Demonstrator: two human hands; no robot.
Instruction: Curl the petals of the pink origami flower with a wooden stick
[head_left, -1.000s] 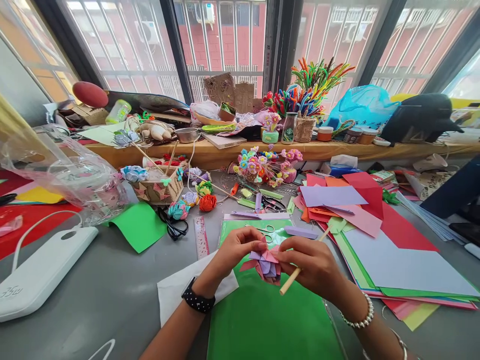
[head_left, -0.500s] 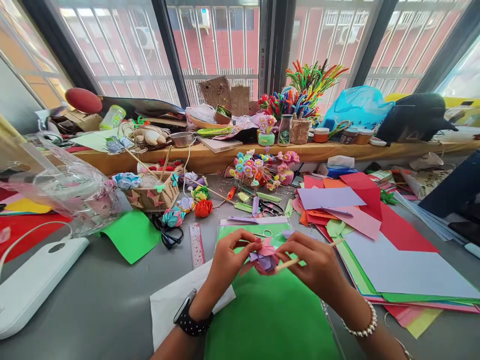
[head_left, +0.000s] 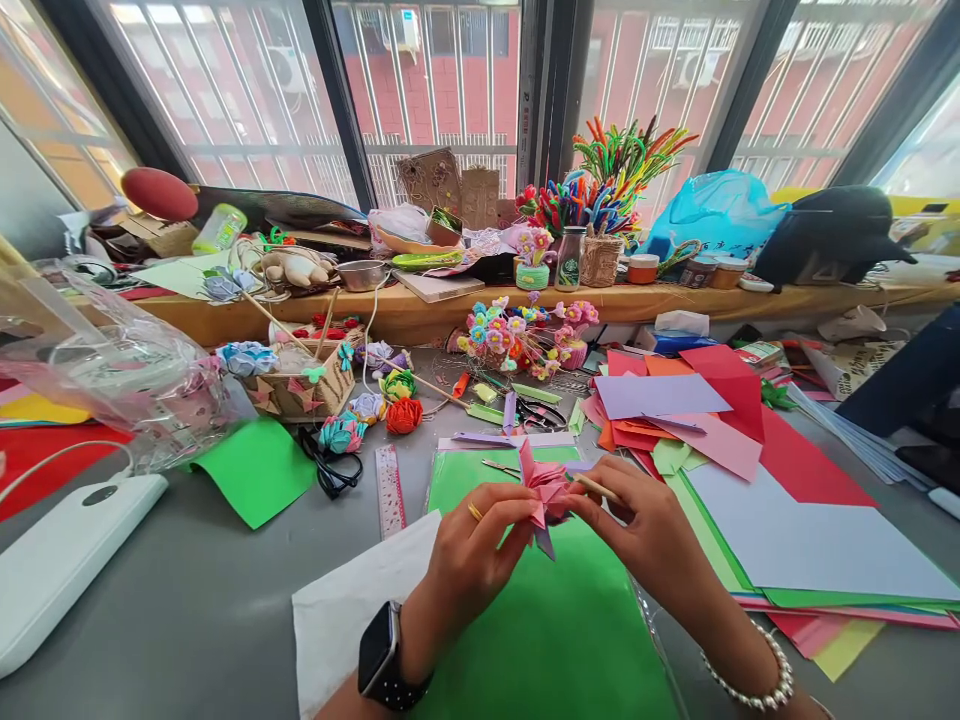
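Observation:
A folded pink and purple paper flower [head_left: 551,488] is held between both hands above a green sheet [head_left: 555,630]. My left hand [head_left: 480,535] pinches its left petals, the thumb and fingers closed on the paper. At the flower's right side my right hand [head_left: 637,515] is closed around a thin wooden stick [head_left: 598,488]; its fingertips also touch the petals. Whether the stick is joined to the flower is hidden by the fingers. Small scissors [head_left: 500,467] lie partly covered just behind the flower.
Stacked coloured paper [head_left: 847,540] lies on the right. To the left are a pink ruler [head_left: 390,490], a white tissue [head_left: 337,610], black cord [head_left: 334,470] and a white power bank [head_left: 82,560]. Finished paper flowers [head_left: 405,415] and black-handled scissors [head_left: 541,415] sit farther back, below a crowded ledge.
The flower has been turned so more pink petals face me, and it stands slightly higher and to the right. My left hand has rotated with it, showing a ring and the watch face.

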